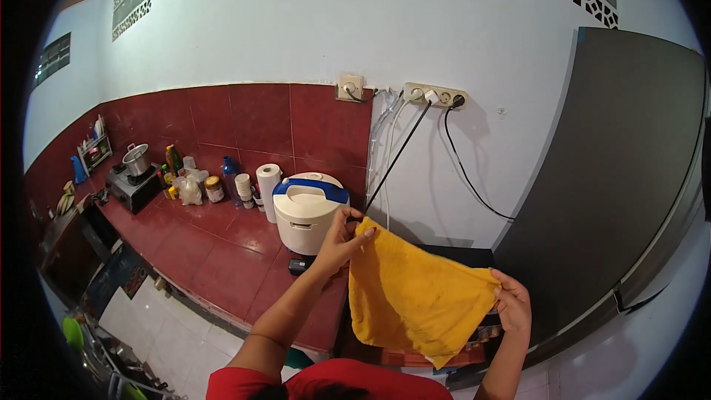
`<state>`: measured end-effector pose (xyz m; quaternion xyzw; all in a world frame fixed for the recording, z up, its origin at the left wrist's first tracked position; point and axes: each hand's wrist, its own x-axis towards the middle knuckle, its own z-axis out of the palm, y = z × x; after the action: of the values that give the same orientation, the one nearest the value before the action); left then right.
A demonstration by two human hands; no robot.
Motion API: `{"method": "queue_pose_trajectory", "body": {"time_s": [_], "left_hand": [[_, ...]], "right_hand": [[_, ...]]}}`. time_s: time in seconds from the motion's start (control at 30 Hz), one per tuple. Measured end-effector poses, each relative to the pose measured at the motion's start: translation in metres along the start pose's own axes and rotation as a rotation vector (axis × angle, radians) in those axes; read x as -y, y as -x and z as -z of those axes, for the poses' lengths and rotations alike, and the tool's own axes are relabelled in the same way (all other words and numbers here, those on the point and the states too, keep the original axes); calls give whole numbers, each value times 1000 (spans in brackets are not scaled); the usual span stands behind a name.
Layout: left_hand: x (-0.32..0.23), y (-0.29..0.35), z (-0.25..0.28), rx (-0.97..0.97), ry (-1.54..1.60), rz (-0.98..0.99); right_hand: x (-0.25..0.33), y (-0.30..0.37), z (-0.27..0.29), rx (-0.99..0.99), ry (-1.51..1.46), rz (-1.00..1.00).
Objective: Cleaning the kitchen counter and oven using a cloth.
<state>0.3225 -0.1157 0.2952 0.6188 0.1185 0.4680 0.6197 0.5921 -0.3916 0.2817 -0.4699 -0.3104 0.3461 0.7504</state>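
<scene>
A yellow cloth (415, 289) hangs spread out between my two hands, in front of my body. My left hand (346, 241) pinches its upper left corner, close to the white rice cooker (311, 215) with the blue handle trim. At the upper right corner, my right hand (512, 301) grips the cloth between thumb and fingers, beside the grey fridge (615, 170). The lower edge of the cloth dangles loose, with faint dark stains on it. Behind the cloth, a dark surface and an orange-brown piece below are partly hidden.
Red tiled counter (215, 244) runs left, holding a paper towel roll (268, 189), jars and bottles. Farther off stands a stove (133, 185) with a pot (136, 159). Cords hang from the power strip (437, 96) on the wall. A dish rack (104, 352) stands low at left.
</scene>
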Motion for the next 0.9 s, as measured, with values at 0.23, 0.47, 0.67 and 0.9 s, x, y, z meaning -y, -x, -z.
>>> {"method": "queue_pose_trajectory", "body": {"time_s": [0.23, 0.47, 0.67, 0.9], "left_hand": [[8, -29, 27, 161, -137, -44], [-16, -42, 30, 207, -122, -37], [-29, -50, 30, 196, -262, -177], [-25, -57, 18, 188, -576, -194]], "right_hand": [[6, -23, -2, -192, 108, 208], [34, -22, -5, -215, 169, 300], [64, -10, -10, -256, 385, 485], [83, -19, -29, -214, 775, 527]]}}
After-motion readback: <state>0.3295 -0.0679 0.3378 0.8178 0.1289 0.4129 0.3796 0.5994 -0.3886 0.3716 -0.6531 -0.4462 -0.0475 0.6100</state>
